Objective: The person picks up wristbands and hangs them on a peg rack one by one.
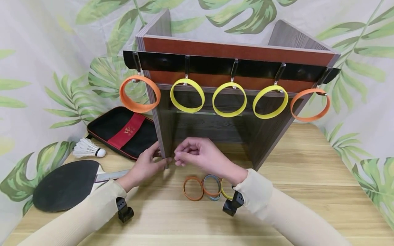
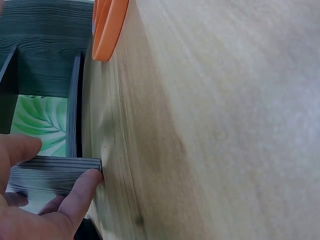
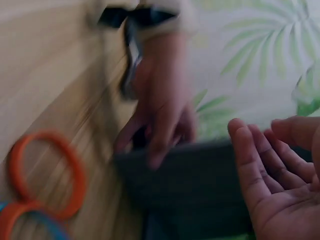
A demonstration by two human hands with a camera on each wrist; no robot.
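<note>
Grey wood-grain shelf unit [image 1: 210,128]: standing on table [image 1: 307,153] | left hand [image 1: 147,168]: grips lower front edge of unit's left panel | right hand [image 1: 204,153]: fingers loosely bent, thumb apart, beside that panel | loose rings [image 1: 202,188]: on table, nearer wearer.

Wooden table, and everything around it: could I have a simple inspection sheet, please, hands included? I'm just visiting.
Surface: wood-grain table.
Job's things: five hanging rings, three yellow between two orange, on hooks along the black strip of a grey frame; loose rings in orange, blue and yellow lie on the table, the yellow partly hidden.
Clutter: black paddle, shuttlecock, black case, all left of the frame.
Left hand: grips the lower front edge of the left panel.
Right hand: fingers loosely curled, apparently holding nothing.
Cables: nothing seen.
Surroundings: leaf-patterned backdrop.
</note>
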